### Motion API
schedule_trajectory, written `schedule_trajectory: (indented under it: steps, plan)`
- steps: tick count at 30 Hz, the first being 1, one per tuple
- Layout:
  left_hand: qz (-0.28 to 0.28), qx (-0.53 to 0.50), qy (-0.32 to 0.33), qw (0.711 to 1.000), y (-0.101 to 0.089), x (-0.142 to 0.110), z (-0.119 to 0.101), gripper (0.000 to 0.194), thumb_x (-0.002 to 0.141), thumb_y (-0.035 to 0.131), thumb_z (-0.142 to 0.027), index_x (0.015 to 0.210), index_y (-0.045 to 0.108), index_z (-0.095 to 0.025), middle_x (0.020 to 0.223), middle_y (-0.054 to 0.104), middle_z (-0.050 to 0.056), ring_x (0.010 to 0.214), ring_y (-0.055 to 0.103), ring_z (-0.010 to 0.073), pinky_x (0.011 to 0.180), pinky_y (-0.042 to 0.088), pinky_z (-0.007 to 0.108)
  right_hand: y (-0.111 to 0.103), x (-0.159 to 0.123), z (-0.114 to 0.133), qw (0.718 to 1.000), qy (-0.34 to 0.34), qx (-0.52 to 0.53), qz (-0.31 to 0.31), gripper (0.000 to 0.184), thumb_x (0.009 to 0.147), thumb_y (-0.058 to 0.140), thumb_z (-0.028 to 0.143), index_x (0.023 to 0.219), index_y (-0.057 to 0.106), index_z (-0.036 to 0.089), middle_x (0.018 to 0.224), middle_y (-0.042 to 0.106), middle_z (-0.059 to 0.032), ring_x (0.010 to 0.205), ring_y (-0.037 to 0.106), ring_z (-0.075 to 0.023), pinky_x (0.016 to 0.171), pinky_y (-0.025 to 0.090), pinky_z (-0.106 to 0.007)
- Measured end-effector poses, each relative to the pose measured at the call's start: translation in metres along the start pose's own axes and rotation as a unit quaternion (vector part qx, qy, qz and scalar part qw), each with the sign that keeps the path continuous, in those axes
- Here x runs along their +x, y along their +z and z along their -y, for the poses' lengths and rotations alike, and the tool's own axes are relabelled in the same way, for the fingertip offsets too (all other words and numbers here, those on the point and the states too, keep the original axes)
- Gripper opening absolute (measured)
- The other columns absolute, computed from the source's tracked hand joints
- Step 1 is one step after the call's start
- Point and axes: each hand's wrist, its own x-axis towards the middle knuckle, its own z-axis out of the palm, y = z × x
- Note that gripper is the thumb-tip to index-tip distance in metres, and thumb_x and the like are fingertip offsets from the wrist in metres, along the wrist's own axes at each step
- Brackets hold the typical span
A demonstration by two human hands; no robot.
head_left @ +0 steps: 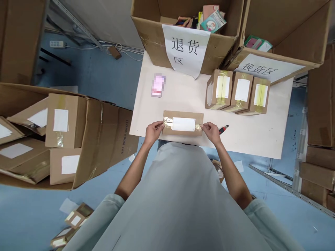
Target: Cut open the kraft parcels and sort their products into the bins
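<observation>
A taped cardboard box (pixel 183 133) with a white label on top lies near the front edge of the white table (pixel 180 90). My left hand (pixel 154 132) grips its left end, fingers closed on the edge. At the opposite end my right hand (pixel 211 132) pinches the box's right edge. Just beyond the right hand lies a red and black utility knife (pixel 223 130), partly hidden by the hand. The box appears to rest on the tabletop, with clear tape across it.
Three labelled cardboard boxes (pixel 238 91) stand in a row at the table's right. Behind them are large open cartons (pixel 146 38) with paper signs. A blurred pink item (pixel 158 84) lies at left. A big carton (pixel 104 136) of parcels stands left of the table.
</observation>
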Motion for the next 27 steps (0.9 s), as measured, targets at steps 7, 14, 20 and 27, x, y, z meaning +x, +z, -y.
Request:
schedule_trajectory:
  steps: [7,14,20,27]
  plan:
    - [-0.009,-0.027,-0.001,1.000,-0.002,0.044,-0.025,0.041,0.080,0.098,-0.047,0.104,0.089,-0.015,0.117,0.088,0.014,0.120,0.081,0.0366,0.117,0.063,0.052,-0.005,0.042,0.019,0.999,-0.018,-0.016,-0.022,0.038,0.088,0.076,0.061,0.078,0.071,0.024,0.080,0.079,-0.0053,0.081,0.073,-0.0243,0.082,0.059,-0.036]
    - [-0.016,-0.023,0.001,1.000,0.000,0.047,-0.032,0.037,0.083,0.094,-0.044,0.106,0.088,-0.016,0.117,0.088,0.014,0.119,0.080,0.0344,0.114,0.064,0.049,-0.006,0.047,0.028,0.999,-0.012,-0.024,-0.024,0.037,0.090,0.075,0.058,0.076,0.071,0.025,0.077,0.080,-0.0059,0.079,0.075,-0.0248,0.082,0.060,-0.036]
    - [-0.007,0.004,-0.029,1.000,-0.003,0.018,-0.018,0.035,0.080,0.092,-0.040,0.106,0.086,-0.018,0.117,0.088,0.014,0.111,0.082,0.0344,0.106,0.066,0.048,0.001,0.013,0.012,1.000,0.005,-0.014,-0.020,0.043,0.086,0.076,0.068,0.080,0.071,0.025,0.084,0.083,-0.0081,0.084,0.078,-0.0267,0.086,0.062,-0.040]
    - [-0.020,0.020,-0.047,0.999,-0.001,0.003,-0.017,0.037,0.083,0.087,-0.044,0.112,0.085,-0.020,0.116,0.088,0.013,0.109,0.083,0.0338,0.100,0.067,0.045,0.015,-0.009,0.011,0.997,0.014,0.014,-0.070,0.052,0.090,0.071,0.077,0.087,0.071,0.025,0.099,0.086,-0.0129,0.095,0.081,-0.0293,0.095,0.066,-0.044]
